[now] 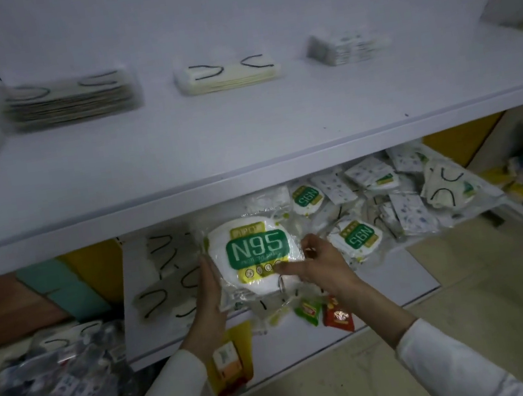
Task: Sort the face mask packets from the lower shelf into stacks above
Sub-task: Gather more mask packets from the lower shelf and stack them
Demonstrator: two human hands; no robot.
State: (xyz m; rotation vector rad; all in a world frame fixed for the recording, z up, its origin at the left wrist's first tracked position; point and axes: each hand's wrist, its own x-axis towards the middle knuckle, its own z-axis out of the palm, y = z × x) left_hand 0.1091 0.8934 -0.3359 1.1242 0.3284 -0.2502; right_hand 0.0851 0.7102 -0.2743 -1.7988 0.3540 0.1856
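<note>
N95 mask packet (255, 259): a clear wrapper with a white mask and a green "N95" label, held between both hands just in front of the lower shelf, label facing up. More wrapper edges showed beneath it, so it may have been the top of a small bundle.
Left hand (208, 294): fingers straight and together, laid flat along the packet's left edge and bracing it. No curl round the packet could be seen.
Right hand (317, 264): pinched the packet's right edge, with the thumb on top near the label and one finger stretched across the lower front.
Sleeves: both arms wore white.
Lower shelf (401, 278): white, set under the upper shelf.
Loose packets (406, 196): a jumbled pile at the back right of the lower shelf, some patterned and some cream with black ear loops.
Other N95 packets: one (357, 237) lay just right of the right hand, another (307, 197) farther back.
Black-loop packets (160, 280): lay flat on the left of the lower shelf, beside the left hand.
Upper shelf (178, 149): white, bearing three separate stacks along the back.
Left stack (69, 99): tall, with black ear loops on top.
Middle stack (228, 74): low and cream, also with black ear loops.
Right stack (346, 46): patterned packets, blurred.
Sachets (337, 317): red and green ones lay at the lower shelf's front edge, below the right wrist.
Bag (55, 391): dark packets lay heaped on the floor at the left.
</note>
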